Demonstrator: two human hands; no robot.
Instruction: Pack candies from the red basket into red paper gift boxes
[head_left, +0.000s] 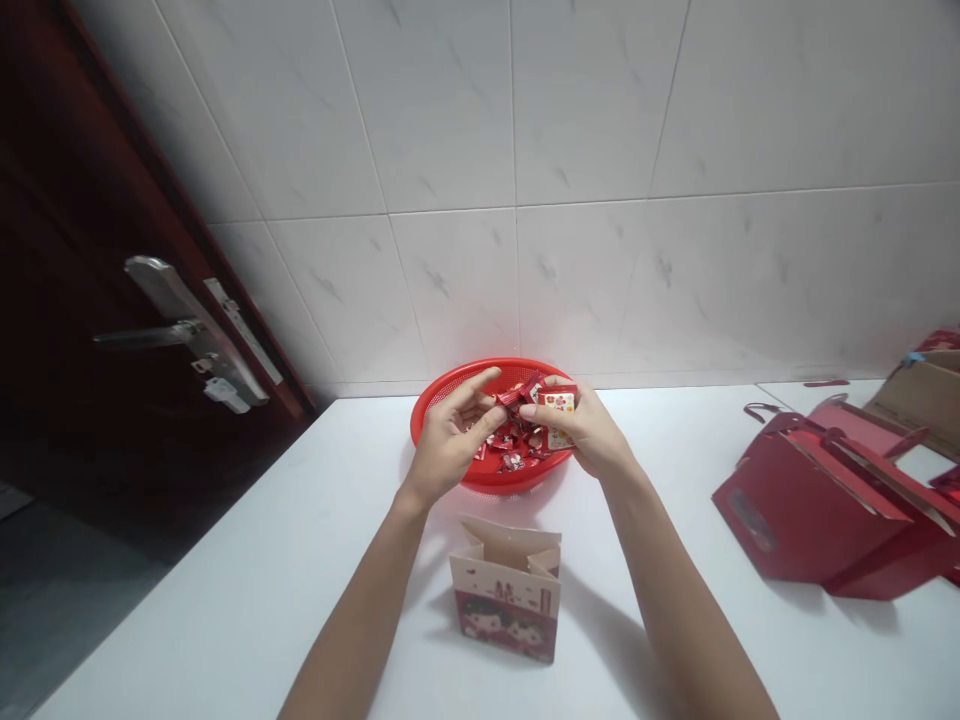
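A red plastic basket (499, 483) stands against the tiled wall and holds several red-wrapped candies (514, 460). Over its right side, my right hand (592, 430) grips a red and cream candy packet (557, 415) between thumb and fingers. My left hand (448, 435) is above the basket's left side, its thumb and fingers closed on a small red-wrapped candy (510, 397). Between my forearms, an open-topped paper box (506, 600) with a cream upper part and printed cartoon figures stands upright on the white table (300, 560).
Red gift boxes (817, 510) with handles stand at the right of the table. Behind them is a brown cardboard box (922, 395). A dark door (90, 200) with a metal handle (191, 330) is at the left, beyond the table edge.
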